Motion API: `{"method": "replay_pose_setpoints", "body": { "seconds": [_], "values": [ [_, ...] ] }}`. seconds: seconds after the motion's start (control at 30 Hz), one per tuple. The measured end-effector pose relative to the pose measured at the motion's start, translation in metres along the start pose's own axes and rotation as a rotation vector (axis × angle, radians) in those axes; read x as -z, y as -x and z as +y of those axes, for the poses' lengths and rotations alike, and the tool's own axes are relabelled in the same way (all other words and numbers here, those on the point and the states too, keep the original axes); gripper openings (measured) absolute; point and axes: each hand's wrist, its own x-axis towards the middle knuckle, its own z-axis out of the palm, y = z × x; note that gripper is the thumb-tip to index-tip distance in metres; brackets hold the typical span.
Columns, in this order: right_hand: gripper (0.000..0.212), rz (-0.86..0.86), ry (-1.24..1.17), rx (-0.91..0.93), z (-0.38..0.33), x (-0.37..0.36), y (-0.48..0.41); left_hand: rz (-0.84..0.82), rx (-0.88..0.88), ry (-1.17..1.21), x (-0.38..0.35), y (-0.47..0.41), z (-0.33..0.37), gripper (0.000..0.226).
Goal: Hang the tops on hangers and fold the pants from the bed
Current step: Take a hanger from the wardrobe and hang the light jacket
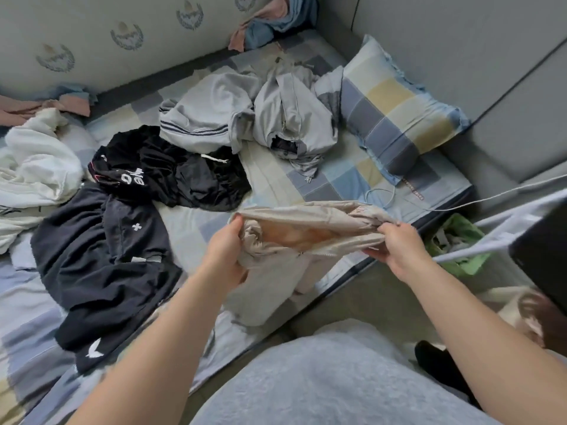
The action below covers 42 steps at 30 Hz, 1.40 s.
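Observation:
I hold a beige pair of pants stretched open at the waistband above the bed's front edge. My left hand grips the waistband's left end and my right hand pinches its right end; the legs hang down over the mattress edge. On the checked bed sheet lie a black garment with white lettering, a dark navy garment, a grey top with dark stripes, a grey garment and a white garment.
A checked pillow lies at the bed's right end against the grey padded wall. A white cable runs across the bed corner. White hangers and green cloth sit to the right. Pink and blue cloth is bunched at the far corner.

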Motion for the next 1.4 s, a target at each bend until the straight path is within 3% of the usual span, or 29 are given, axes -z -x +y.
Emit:
{"method": "replay_pose_setpoints", "body": {
  "seconds": [0.07,0.17,0.33,0.47,0.6,0.8,1.07,1.23,1.4],
  "values": [
    [0.026,0.011,-0.224,-0.039,0.001,0.031,0.007,-0.006,-0.013,-0.058,-0.022,-0.007,-0.013,0.028],
    [0.029,0.06,-0.466,-0.094,0.009,0.072,0.023,-0.076,0.051,0.054,-0.052,-0.011,-0.023,0.024],
    [0.019,0.146,-0.697,-0.148,0.032,0.132,0.061,-0.249,0.196,0.062,-0.1,0.003,-0.043,0.017],
    [0.033,0.237,-0.812,-0.135,0.072,0.192,0.096,-0.309,0.256,-0.323,-0.143,0.026,-0.089,0.032],
    [0.024,0.364,-0.925,-0.108,0.133,0.251,0.143,-0.377,0.276,-0.582,-0.175,0.061,-0.161,0.04],
    [0.032,0.534,-1.017,-0.097,0.256,0.334,0.224,-0.448,0.303,-0.85,-0.184,0.125,-0.305,0.041],
    [0.02,0.822,-1.125,-0.162,0.393,0.429,0.338,-0.575,0.347,-1.117,-0.184,0.218,-0.474,0.038],
    [0.02,0.98,-1.201,-0.063,0.428,0.478,0.401,-0.778,0.303,-1.212,-0.22,0.282,-0.541,0.037],
    [0.023,1.164,-1.251,0.073,0.414,0.534,0.442,-1.0,0.34,-1.279,-0.273,0.358,-0.588,0.035]
  ]
}}
